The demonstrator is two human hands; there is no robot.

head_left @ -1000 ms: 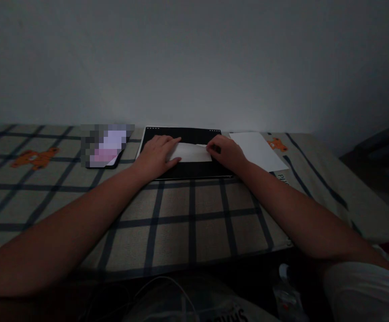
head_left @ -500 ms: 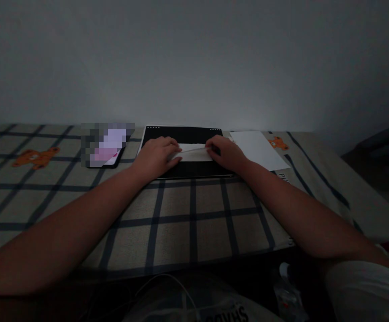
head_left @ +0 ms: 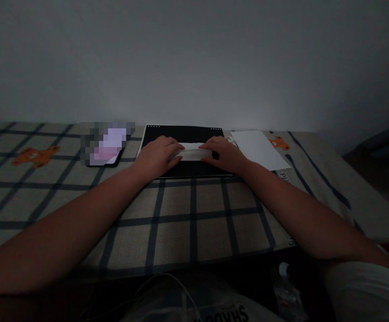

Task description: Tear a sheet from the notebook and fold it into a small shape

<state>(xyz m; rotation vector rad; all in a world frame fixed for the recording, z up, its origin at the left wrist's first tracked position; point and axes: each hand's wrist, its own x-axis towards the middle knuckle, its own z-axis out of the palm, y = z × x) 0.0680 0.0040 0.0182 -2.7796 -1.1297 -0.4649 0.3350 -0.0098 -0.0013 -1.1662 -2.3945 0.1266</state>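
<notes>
A small strip of white paper point(head_left: 194, 155), with a crease or raised edge running along it, lies on a black board point(head_left: 187, 134) with punched holes at its far corners. My left hand point(head_left: 157, 154) rests over the strip's left end, thumb and fingers apart and stretched along it. On the right end lies my right hand point(head_left: 226, 153), its fingers extended and thumb spread from them, touching the paper. My palms cover both ends of the strip, so its full length is hidden.
A white sheet point(head_left: 258, 150) lies right of the board, with small white scraps point(head_left: 232, 140) beside it. A phone point(head_left: 112, 145), partly blurred out, is at left. A checked cloth point(head_left: 181, 214) covers the table against a wall. Below the edge stands a plastic bottle point(head_left: 286, 290).
My right hand has gone from pinching the strip's raised edge to lying with fingers stretched over it. The paper now sits flatter. My left hand has barely moved.
</notes>
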